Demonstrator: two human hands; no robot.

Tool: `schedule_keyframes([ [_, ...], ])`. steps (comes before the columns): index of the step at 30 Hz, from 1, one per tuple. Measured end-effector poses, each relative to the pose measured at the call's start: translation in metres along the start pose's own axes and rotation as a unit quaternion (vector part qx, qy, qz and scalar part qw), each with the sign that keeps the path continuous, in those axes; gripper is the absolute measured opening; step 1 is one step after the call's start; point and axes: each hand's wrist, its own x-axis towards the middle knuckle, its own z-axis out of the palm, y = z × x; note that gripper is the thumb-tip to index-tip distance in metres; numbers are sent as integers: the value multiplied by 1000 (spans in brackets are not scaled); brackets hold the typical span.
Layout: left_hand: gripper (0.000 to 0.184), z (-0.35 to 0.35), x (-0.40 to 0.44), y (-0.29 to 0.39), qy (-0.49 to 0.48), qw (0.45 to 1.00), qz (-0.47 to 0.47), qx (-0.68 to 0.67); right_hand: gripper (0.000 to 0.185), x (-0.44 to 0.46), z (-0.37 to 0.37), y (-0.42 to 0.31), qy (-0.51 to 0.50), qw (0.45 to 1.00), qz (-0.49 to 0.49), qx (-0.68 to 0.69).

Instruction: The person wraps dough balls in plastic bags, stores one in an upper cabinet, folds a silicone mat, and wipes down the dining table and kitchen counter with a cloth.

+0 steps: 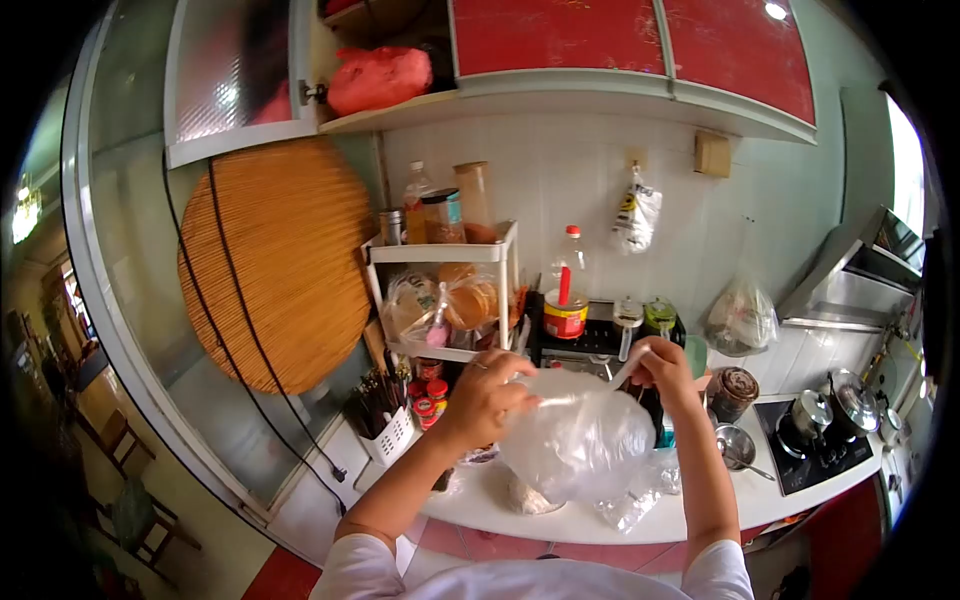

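A clear plastic bag (580,440) hangs puffed out between my two hands above the white counter. My left hand (487,400) pinches its upper left edge with bent fingers. On the other side my right hand (662,372) is closed round a twisted strip at the bag's top right. Below the bag, a small pale bundle (533,498) lies on the counter, partly hidden; its contents are unclear. Crumpled clear plastic (632,508) rests to the right of that bundle.
A white basket of chopsticks (388,438) and red-lidded jars (430,400) stand left, by a white shelf rack (440,252). An oil bottle (567,290) stands behind. Rightward are a metal bowl (736,447) and a stove (800,470) with pots. An open cabinet door (238,80) hangs overhead.
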Motion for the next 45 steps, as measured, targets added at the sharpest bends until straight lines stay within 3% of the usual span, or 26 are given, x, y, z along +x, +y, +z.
schedule_keyframes([
  [1, 17, 3, -2, 0, 1, 1000, -5, 5, 14, 7, 20, -2, -20, 1000, -7, -7],
  [2, 21, 11, -3, 2, -16, 984, -54, -168, 14, 11, 43, -9, -53, 998, -15, -4],
  [3, 26, 13, -7, 3, -32, 936, -101, -336, 14, 12, 65, -17, -84, 996, -24, -1],
  [4, 35, 3, -14, 2, -121, 776, -276, -554, 14, 14, 80, -21, -119, 993, -14, 6],
  [5, 35, 5, -21, -1, -118, 777, -277, -552, 13, 19, 95, -21, -133, 991, -19, 15],
  [7, 43, 16, -34, -15, 83, 644, -371, -664, 12, 20, 122, -30, -143, 987, -54, 39],
  [8, 36, 14, -41, -24, 149, 643, -393, -641, 11, 19, 131, -33, -140, 987, -49, 68],
  [9, 36, 8, -40, -25, 150, 643, -393, -640, 11, 18, 140, -38, -141, 986, -49, 68],
  [11, 24, -6, -36, -24, 62, 698, -435, -566, 8, 17, 159, -44, -159, 976, -146, -27],
  [12, 20, -6, -41, -28, 7, 740, -420, -525, 8, 19, 169, -43, -184, 974, -135, -5],
  [16, 15, -5, -52, -38, 26, 778, -410, -475, 14, 22, 199, -51, -240, 959, -136, -68],
  [18, 17, -18, -49, -42, 51, 783, -410, -464, 15, 26, 207, -56, -114, 898, -388, -172],
  [21, 26, -29, -51, -54, 86, 822, -386, -410, 14, 37, 194, -52, -217, 883, -294, -295],
  [23, 27, -35, -55, -62, 45, 847, -374, -376, 14, 34, 191, -51, -200, 863, -338, -318],
  [25, 27, -44, -47, -51, 58, 835, -386, -389, 13, 33, 190, -53, -85, 834, -378, -393],
  [28, 25, -38, -48, -61, 78, 804, -387, -444, 14, 29, 190, -65, -54, 844, -379, -376],
  [29, 24, -35, -50, -67, 88, 786, -374, -485, 14, 25, 191, -70, -53, 843, -380, -377],
  [31, 21, -46, -49, -74, 56, 780, -376, -496, 14, 14, 191, -79, -167, 806, -445, -352],
  [33, 18, -57, -44, -79, 22, 774, -380, -507, 12, 13, 194, -76, -205, 798, -416, -385],
  [35, 16, -65, -39, -79, 20, 869, -319, -379, 15, 20, 198, -61, -160, 866, -408, -239],
  [36, 12, -63, -37, -80, 22, 867, -319, -382, 20, 10, 200, -77, -162, 929, -263, -205],
  [39, 7, -64, -25, -74, -20, 912, -259, -318, 23, 21, 202, -72, -201, 929, -188, -246],
  [40, 11, -62, -23, -78, -8, 945, -188, -266, 22, 30, 204, -60, -187, 900, -282, -275],
  [41, 11, -63, -20, -77, -7, 946, -187, -264, 22, 32, 202, -54, -187, 899, -284, -275],
  [44, 21, -67, -14, -76, 57, 997, -23, 38, 19, 32, 204, -55, -259, 935, -146, -193],
  [45, 21, -66, -15, -78, 56, 997, -24, 38, 19, 33, 204, -55, -259, 935, -145, -192],
])
